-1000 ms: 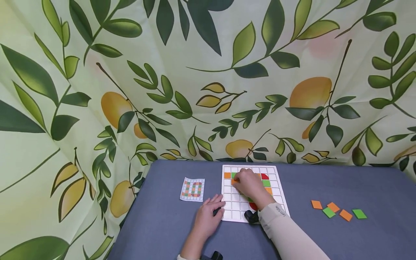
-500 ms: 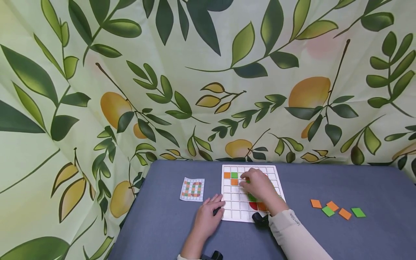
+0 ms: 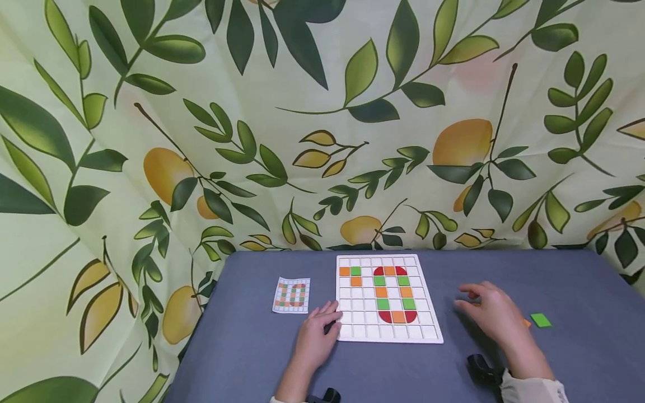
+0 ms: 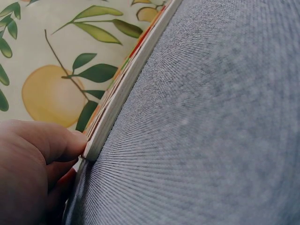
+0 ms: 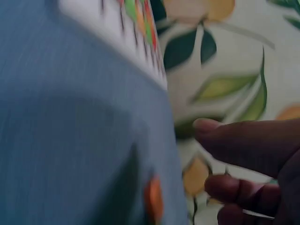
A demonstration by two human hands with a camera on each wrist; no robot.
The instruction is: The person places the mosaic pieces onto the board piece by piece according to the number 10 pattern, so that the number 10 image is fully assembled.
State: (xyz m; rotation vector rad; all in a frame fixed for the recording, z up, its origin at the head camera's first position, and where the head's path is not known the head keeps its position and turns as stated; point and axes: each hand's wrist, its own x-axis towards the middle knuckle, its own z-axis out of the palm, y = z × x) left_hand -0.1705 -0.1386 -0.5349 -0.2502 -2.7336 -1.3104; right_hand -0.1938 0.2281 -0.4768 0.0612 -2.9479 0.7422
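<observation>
A white grid board (image 3: 355, 313) lies on the table with orange, green and red tiles forming a ring at its right half. Three more tiles (image 3: 355, 271) sit at its upper left. My left hand (image 3: 313, 336) rests at the board's left edge, its fingers extended; in the left wrist view the thumb (image 4: 70, 143) touches the board's corner. Right of the board, my right hand (image 3: 496, 319) hovers above the table, thumb and fingers apart and holding nothing. A loose green tile (image 3: 541, 320) lies beside it. An orange tile (image 5: 153, 199) shows blurred under the hand in the right wrist view.
A small printed card (image 3: 291, 295) with a coloured grid pattern lies left of the board. The blue-grey table (image 3: 242, 347) ends at a leaf-patterned cloth (image 3: 272, 212) behind. Dark wrist devices (image 3: 481, 368) sit at both wrists.
My right hand has left the board and moved right to the loose tiles, covering most of them. The ring of tiles is now uncovered. My left hand stays at the board's edge.
</observation>
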